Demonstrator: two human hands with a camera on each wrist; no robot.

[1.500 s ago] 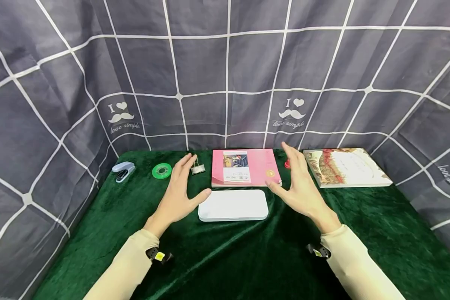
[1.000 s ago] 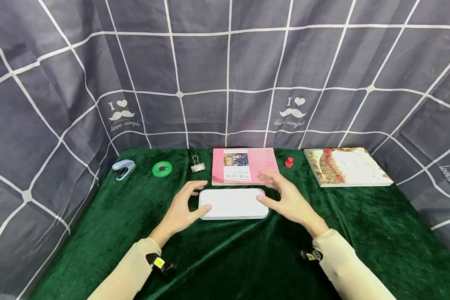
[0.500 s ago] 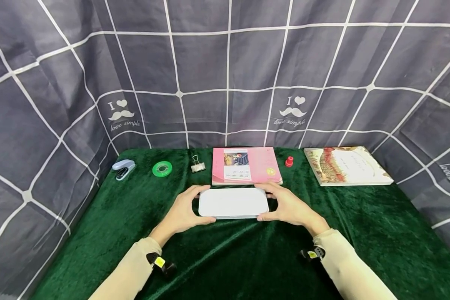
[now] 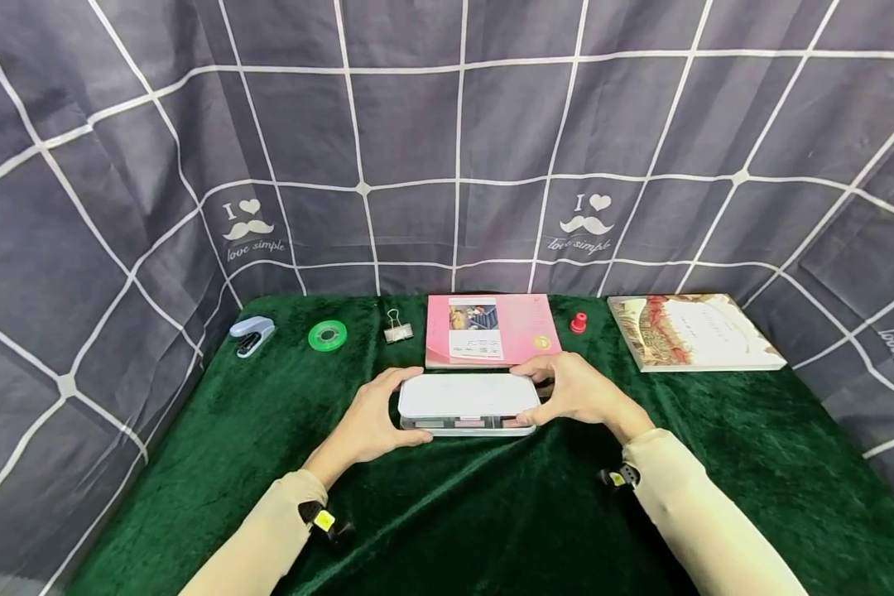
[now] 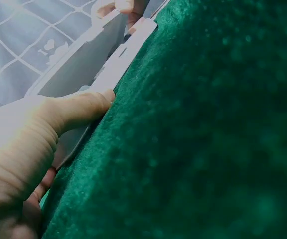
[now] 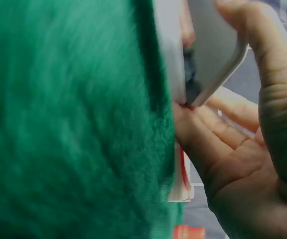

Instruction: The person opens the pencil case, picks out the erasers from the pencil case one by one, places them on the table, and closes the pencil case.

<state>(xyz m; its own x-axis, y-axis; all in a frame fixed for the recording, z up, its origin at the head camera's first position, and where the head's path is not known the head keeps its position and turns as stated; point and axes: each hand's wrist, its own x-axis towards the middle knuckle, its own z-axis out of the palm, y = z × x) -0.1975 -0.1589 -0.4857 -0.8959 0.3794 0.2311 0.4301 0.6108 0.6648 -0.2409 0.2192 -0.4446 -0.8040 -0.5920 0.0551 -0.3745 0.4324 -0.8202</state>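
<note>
Hands (image 4: 372, 418) (image 4: 577, 393) clamp the flat white plastic case's (image 4: 468, 396) nine and three o'clock ends; lift its lid evenly, base pinned.

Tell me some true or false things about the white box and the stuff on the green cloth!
1. Both hands hold the white box. True.
2. The box lid is shut flat. False: its front edge is lifted, showing a gap.
3. The left hand holds the green tape roll. False: the roll lies alone near the stapler.
4. A pink book lies right behind the box. True.
5. The right hand grips the box's right end. True.
</note>
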